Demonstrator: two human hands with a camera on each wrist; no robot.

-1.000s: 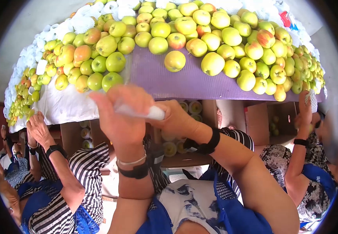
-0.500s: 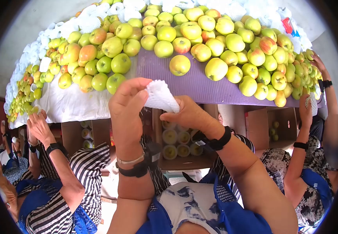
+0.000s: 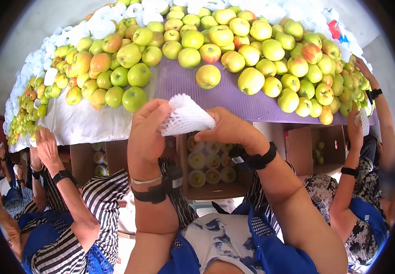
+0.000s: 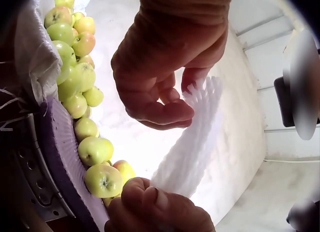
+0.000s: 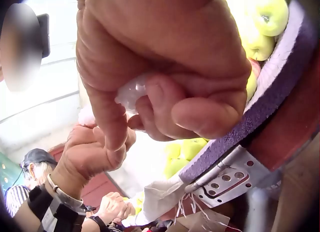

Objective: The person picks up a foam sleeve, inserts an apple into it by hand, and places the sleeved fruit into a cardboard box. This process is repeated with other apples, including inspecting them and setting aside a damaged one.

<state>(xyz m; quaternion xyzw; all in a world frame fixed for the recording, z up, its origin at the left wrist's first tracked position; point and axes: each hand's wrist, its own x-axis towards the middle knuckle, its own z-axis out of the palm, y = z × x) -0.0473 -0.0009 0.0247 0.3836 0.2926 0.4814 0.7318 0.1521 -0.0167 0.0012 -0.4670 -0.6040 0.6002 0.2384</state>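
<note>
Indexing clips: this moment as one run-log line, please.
left grip: pinching foam net | right grip: holding net's opposite end | apples: piled on table

The netted sleeve [image 3: 188, 116] looks like soft plastic foam, matt white, its open mesh knobbly rather than smooth. The apples [image 3: 208, 76] have smooth skins with a slight gloss, catching small highlights. Beneath them, the purple covering [image 3: 240, 99] is ribbed and looks like plastic, with a dull sheen; the white sheet [image 3: 92, 121] beside it is thin, creased and cloth-like. The box [image 3: 213, 191] is matt brown cardboard. A hinge-like bracket [image 5: 225, 179] is bare, smooth metal, punched with holes. The bracelet [image 3: 146, 181] looks like polished metal; the wristband [image 3: 149, 195] is matt black.
</note>
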